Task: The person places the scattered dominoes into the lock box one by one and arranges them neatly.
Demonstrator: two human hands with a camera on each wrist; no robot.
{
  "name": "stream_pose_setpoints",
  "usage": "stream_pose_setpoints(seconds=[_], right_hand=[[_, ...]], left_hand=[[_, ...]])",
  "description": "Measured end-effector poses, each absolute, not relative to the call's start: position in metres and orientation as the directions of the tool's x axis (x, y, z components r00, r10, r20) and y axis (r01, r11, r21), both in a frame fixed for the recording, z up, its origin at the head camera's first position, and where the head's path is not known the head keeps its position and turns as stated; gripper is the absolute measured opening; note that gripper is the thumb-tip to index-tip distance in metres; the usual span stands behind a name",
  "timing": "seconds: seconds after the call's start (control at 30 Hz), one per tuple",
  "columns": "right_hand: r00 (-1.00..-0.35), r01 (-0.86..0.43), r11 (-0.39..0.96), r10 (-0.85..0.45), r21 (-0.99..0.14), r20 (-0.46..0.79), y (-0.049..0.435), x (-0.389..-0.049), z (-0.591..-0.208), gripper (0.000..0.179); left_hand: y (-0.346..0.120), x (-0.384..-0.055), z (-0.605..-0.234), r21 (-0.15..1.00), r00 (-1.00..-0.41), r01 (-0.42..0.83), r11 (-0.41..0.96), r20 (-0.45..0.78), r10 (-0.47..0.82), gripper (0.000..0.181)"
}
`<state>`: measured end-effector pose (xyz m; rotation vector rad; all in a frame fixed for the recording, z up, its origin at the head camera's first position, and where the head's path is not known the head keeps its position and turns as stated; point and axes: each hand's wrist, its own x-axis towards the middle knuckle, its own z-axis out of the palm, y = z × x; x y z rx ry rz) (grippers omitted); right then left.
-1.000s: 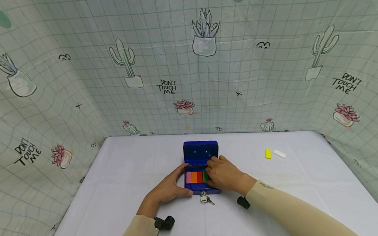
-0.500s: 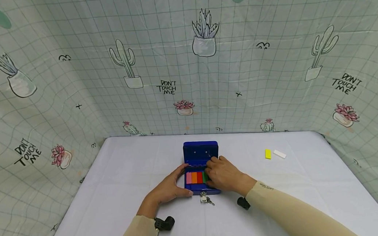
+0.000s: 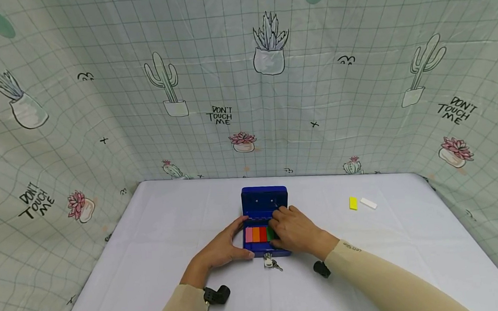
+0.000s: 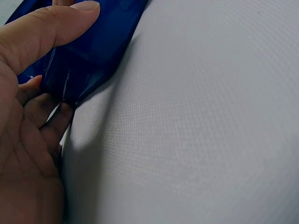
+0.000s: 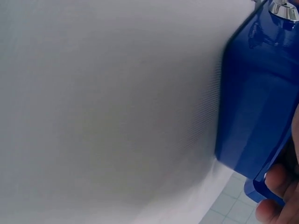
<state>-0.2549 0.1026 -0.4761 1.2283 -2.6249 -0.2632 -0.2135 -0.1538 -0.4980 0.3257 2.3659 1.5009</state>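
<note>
A blue metal cash box stands on the table with its lid raised. Side by side inside lie a pink block, an orange block, a red block and a green block. My left hand grips the box's left side, thumb at the front corner and fingers toward the back. Over the right part of the box, my right hand has curled fingers and thumb at the green block, pinching it. That hand hides the block's right side and the box's right end.
A key ring with keys hangs from the lock at the box's front. Toward the back right lie a yellow block and a white block. A patterned curtain rises behind the white-covered table.
My right thumb has shifted very slightly at the green block. The left hand, the box and the loose blocks stay where they were.
</note>
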Motion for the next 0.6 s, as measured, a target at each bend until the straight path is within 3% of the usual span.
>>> stream_pose_setpoints(seconds=[0.6], right_hand=[[-0.585,-0.731,0.640,-0.766,0.236,0.266,0.1115,-0.2562,-0.4822,0.041]], left_hand=[[-0.1533,-0.2146,-0.4989,0.899,-0.923,0.023,0.438,-0.149,0.354,0.105]])
